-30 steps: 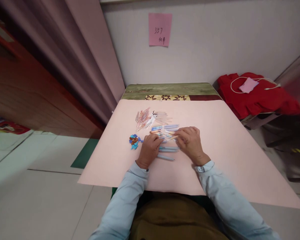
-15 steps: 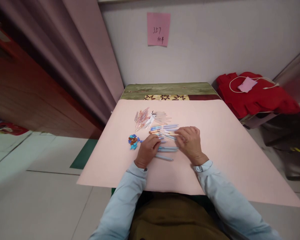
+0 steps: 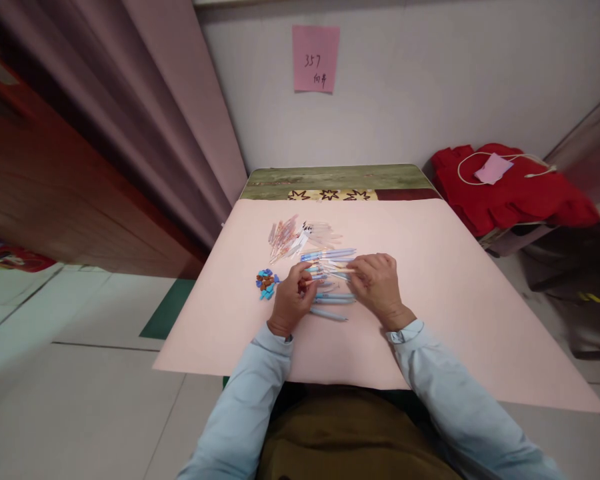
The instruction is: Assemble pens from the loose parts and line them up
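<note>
My left hand (image 3: 293,301) is closed, thumb and fingers pinched on a thin pale pen part at the near side of a row of pens. My right hand (image 3: 379,287) is closed too, its fingertips gripping the right end of a slim pale pen (image 3: 341,269) that points toward the left hand. Light-blue pens (image 3: 335,254) lie just beyond the hands. More blue pens (image 3: 334,299) and a single one (image 3: 330,315) lie on the near side. My fingers partly hide the pens between them.
Clear and pinkish pen parts (image 3: 285,235) lie in a pile farther back, beside clear tubes (image 3: 325,233). Small blue and brown pieces (image 3: 267,283) are heaped at left. A pale pink sheet (image 3: 460,300) covers the table. Red cloth (image 3: 510,193) with a white cable sits at right.
My left hand has shifted slightly, its fingers lifting and turning, with a thin piece now showing in the pinch. The right hand stays almost in place, still holding the pen.
</note>
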A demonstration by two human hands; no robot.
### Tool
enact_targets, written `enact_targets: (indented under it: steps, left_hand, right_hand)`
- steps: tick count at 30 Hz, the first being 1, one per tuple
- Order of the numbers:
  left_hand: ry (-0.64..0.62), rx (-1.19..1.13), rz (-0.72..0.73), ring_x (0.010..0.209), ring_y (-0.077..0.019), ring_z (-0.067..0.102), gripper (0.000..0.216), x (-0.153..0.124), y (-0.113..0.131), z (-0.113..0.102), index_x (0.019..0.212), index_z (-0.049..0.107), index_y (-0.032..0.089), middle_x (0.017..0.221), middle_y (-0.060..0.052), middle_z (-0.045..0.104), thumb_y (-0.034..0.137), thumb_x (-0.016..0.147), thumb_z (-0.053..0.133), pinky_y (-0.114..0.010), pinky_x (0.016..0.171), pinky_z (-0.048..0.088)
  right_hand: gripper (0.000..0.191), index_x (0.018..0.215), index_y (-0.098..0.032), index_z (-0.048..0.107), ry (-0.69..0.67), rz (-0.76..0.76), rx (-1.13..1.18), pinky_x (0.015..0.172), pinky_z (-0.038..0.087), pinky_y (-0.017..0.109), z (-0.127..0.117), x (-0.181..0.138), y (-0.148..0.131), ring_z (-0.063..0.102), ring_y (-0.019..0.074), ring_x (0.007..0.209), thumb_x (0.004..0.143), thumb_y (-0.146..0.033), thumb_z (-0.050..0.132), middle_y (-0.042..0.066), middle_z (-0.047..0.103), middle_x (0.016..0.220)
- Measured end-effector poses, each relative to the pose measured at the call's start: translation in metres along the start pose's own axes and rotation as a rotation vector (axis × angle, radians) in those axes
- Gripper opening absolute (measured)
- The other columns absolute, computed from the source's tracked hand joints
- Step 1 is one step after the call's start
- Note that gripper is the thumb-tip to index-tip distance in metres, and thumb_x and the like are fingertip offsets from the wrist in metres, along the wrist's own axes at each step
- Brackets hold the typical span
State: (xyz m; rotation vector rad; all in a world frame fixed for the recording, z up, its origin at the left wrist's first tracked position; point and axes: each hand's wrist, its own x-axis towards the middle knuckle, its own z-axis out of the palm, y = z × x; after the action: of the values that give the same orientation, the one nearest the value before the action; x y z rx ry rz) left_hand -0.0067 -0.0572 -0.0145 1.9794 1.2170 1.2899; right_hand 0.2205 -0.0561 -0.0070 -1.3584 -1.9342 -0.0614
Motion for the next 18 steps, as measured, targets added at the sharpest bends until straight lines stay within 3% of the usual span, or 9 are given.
enact_targets:
  steps: [3, 6, 11, 18]
  left_hand:
    - [0.029, 0.082, 0.032, 0.068, -0.0114, 0.062, 0.025, 0.001, 0.001, -0.001, 0.113, 0.06, 0.021, 0.087, -0.002, 0.067, 0.03, 0.09, 0.063, -0.025, 0.065, 0.049]
    - [-0.028, 0.152, 0.106, 0.078, -0.0153, 0.062, 0.009, 0.004, 0.005, -0.004, 0.095, 0.065, 0.022, 0.084, -0.002, 0.067, 0.028, 0.092, 0.06, -0.029, 0.072, 0.049]
    - [-0.149, 0.227, 0.143, 0.087, -0.0196, 0.061, 0.007, 0.008, 0.01, -0.006, 0.09, 0.066, 0.022, 0.084, -0.003, 0.068, 0.027, 0.091, 0.062, -0.035, 0.081, 0.046]
    - [-0.173, 0.307, 0.102, 0.09, -0.0212, 0.06, 0.012, 0.007, 0.01, -0.006, 0.085, 0.066, 0.023, 0.083, -0.002, 0.068, 0.013, 0.083, 0.058, -0.04, 0.087, 0.04]
  right_hand:
    - [0.015, 0.095, -0.025, 0.069, -0.001, -0.005, -0.007, 0.098, 0.029, 0.042, 0.001, -0.001, 0.001, 0.057, 0.022, 0.093, 0.085, -0.018, 0.061, 0.002, 0.07, 0.094]
    - [0.011, 0.094, -0.025, 0.07, -0.006, 0.0, -0.021, 0.095, 0.03, 0.042, 0.002, -0.002, 0.002, 0.057, 0.0212, 0.087, 0.086, -0.023, 0.063, 0.002, 0.07, 0.086]
    - [0.014, 0.095, -0.025, 0.072, -0.04, -0.021, -0.044, 0.088, 0.031, 0.039, 0.004, -0.003, 0.002, 0.056, 0.0202, 0.081, 0.093, -0.035, 0.062, 0.003, 0.069, 0.079]
    - [0.018, 0.096, -0.022, 0.067, 0.022, 0.017, -0.06, 0.088, 0.032, 0.038, 0.009, -0.002, 0.002, 0.057, 0.0203, 0.082, 0.097, -0.037, 0.057, 0.004, 0.071, 0.084]
